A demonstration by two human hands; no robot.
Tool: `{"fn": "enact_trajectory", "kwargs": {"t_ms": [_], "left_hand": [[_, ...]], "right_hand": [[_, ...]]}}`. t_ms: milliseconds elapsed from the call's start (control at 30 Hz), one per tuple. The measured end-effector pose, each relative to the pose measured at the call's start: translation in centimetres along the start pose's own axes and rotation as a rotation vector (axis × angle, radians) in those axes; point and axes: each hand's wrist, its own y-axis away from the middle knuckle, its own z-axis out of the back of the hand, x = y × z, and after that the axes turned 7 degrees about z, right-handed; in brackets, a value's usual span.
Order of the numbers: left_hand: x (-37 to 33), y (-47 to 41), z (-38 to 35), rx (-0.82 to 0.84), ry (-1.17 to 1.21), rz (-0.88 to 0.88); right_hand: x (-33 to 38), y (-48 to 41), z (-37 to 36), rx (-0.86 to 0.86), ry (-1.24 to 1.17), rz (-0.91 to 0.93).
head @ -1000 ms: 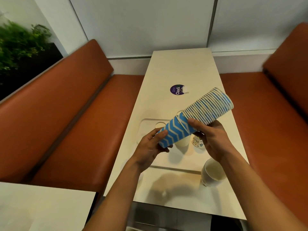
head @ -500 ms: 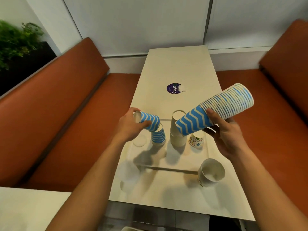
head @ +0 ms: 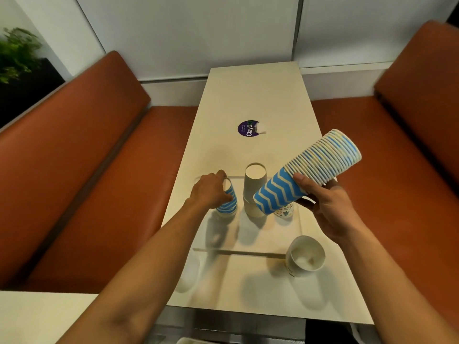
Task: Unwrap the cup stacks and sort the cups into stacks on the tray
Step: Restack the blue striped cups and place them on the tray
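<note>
Right grip (head: 325,207) curls round the tilted cup stack (head: 305,175) — left grip (head: 208,192) clasps a blue cup (head: 228,203) standing on the tray (head: 263,234).

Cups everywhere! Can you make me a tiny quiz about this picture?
1. True or false: the right hand holds the long zigzag stack tilted above the tray.
2. The left hand grips: A) a blue zigzag cup, B) a spoon, C) a plate.
3. What colour is the round sticker on the table?
Key: 1 true; 2 A; 3 purple.
</note>
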Motion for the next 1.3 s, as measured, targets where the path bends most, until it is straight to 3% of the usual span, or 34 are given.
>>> {"fn": "enact_trajectory", "kwargs": {"t_ms": [300, 467, 533, 667, 933, 1300], "left_hand": [[1.0, 0.3, -1.0, 0.050, 0.133, 0.038], [1.7, 2.3, 1.8, -0.252, 0.502, 0.053], [1.4, 3.8, 3.2, -0.296, 0.731, 0.050], [0.2, 8.5, 4.1, -0.072, 1.063, -0.036], [-2.7, 13.7, 3.2, 0.210, 1.132, -0.167], [-3.5, 15.3, 3.3, 0.133, 1.202, -0.163]], "right_hand": [[-0.7, 0.2, 0.4, 0.050, 0.006, -0.047], [-0.4, 0.5, -0.3, 0.088, -0.020, -0.049], [-0.3, 0.8, -0.8, 0.102, -0.033, -0.045], [-0.3, 1.5, -2.0, 0.138, -0.061, -0.035], [-0.9, 2.9, -4.3, 0.237, -0.046, -0.035], [-0.9, 3.6, -4.7, 0.270, 0.064, 0.019]]}}
